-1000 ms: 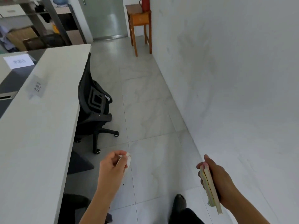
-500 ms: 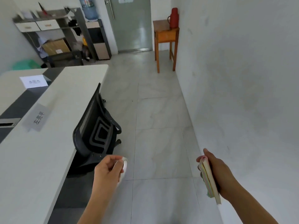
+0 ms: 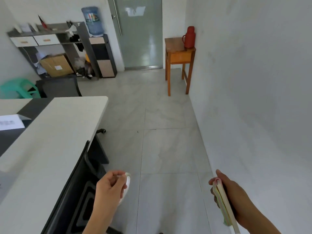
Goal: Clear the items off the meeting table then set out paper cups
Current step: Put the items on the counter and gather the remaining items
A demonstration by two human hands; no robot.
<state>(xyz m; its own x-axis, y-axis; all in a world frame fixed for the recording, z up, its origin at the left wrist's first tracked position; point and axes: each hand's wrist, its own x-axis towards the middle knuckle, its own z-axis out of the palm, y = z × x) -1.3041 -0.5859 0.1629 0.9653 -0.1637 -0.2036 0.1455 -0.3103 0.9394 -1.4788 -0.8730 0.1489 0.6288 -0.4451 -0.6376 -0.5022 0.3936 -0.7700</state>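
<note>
The worktop (image 3: 55,132) is white, the thermos (image 3: 189,37) red, the stool (image 3: 18,87) green, and the small table (image 3: 179,55) orange-brown.

Black office chair (image 3: 76,191): immediately left of the left-hand fingers (image 3: 117,176). Wooden side table (image 3: 173,44) bearing red thermos (image 3: 189,37): far ahead of the right-hand fingers (image 3: 211,183). Water dispenser (image 3: 103,54): far ahead, left.

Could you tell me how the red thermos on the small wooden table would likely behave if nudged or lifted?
The red thermos is tall and narrow, so a push near its top would probably tip it rather than slide it. Its side handle should give a secure hold. Whether it is full cannot be seen, so its weight is uncertain.
</note>
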